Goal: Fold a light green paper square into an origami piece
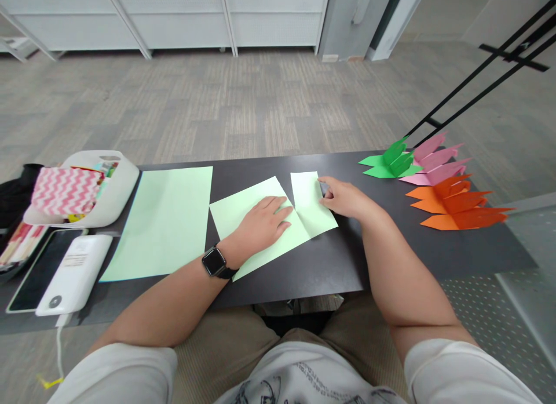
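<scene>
A light green sheet of paper point(278, 248) lies slanted on the dark table in front of me. It is split from its far edge partway down, and a crease runs on from the split to the near edge. My left hand point(263, 223) rests flat on the larger part, fingers spread. At the far right, my right hand point(347, 199) has its thumb and index finger at the edge of the narrower strip point(310, 195), seemingly pinching it. A small grey patch shows between those fingers; I cannot make out what it is.
Another green sheet point(174, 218) lies to the left. Beyond it are a white basket point(125, 184), a phone point(37, 270) and a cabled white power bank point(76, 276). Folded green point(391, 160), pink point(438, 160) and orange paper shapes point(456, 204) stand at the right.
</scene>
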### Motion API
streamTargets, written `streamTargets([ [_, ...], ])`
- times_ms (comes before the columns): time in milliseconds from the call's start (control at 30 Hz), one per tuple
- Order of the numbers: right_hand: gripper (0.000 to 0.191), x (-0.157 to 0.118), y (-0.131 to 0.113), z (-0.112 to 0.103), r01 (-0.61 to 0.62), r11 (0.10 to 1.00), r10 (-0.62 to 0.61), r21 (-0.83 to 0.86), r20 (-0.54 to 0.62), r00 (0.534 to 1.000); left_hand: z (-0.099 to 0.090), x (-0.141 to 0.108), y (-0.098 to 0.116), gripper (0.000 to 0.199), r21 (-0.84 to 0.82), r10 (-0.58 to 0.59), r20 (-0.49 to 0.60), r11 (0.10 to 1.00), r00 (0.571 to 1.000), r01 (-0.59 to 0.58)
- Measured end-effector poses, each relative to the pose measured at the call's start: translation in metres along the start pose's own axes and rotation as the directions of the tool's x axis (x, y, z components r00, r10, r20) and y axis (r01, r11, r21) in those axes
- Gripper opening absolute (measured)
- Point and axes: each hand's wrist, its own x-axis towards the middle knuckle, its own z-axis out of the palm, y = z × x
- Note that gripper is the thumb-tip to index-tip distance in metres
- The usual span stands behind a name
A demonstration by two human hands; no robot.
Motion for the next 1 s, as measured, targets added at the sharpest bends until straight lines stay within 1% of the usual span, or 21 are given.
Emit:
streamTargets([
  [67,0.065,0.0,0.0001,0.0,0.002,1.0,-0.002,-0.01,-0.003,1.0,0.0001,0.0006,-0.0005,0.04,-0.007,-0.002,0.004,1.0,1.0,0.002],
  [167,0.062,0.001,-0.0008,0.0003,-0.012,1.0,0.012,-0.002,-0.042,0.999,0.0011,0.0016,-0.002,0.039,-0.004,-0.009,0.006,1.0,1.0,0.009],
  [300,0.061,0.0025,-0.0025,0.0013,-0.038,0.996,0.045,0.084,-0.082,0.996,0.003,0.0001,-0.0032,0.039,0.029,-0.047,0.021,0.998,0.999,0.047],
  [433,0.058,0.0044,-0.001,0.0032,-0.006,0.985,0.022,0.17,-0.091,0.996,0.0033,-0.0024,-0.0017,0.047,0.033,-0.073,0.037,0.997,0.997,0.072],
  [533,0.059,0.0055,0.0004,0.0037,0.005,0.983,0.012,0.181,-0.092,0.996,0.0022,-0.0014,-0.0006,0.046,0.027,-0.063,0.019,0.998,0.998,0.062],
  [700,0.059,0.0064,-0.0005,0.0038,-0.009,0.988,0.023,0.152,-0.092,0.996,0.0012,0.0014,-0.0016,0.043,-0.023,-0.015,-0.003,1.0,1.0,0.015],
  [833,0.059,0.0065,0.0001,0.0047,-0.011,0.996,0.019,0.093,-0.083,0.996,0.0031,0.0009,-0.0031,0.043,-0.008,-0.012,-0.003,1.0,1.0,0.012],
  [1000,0.064,0.0047,0.0029,0.0044,-0.003,1.0,0.002,-0.011,-0.048,0.999,0.005,0.0009,-0.0036,0.044,0.004,-0.016,0.007,1.0,1.0,0.016],
])
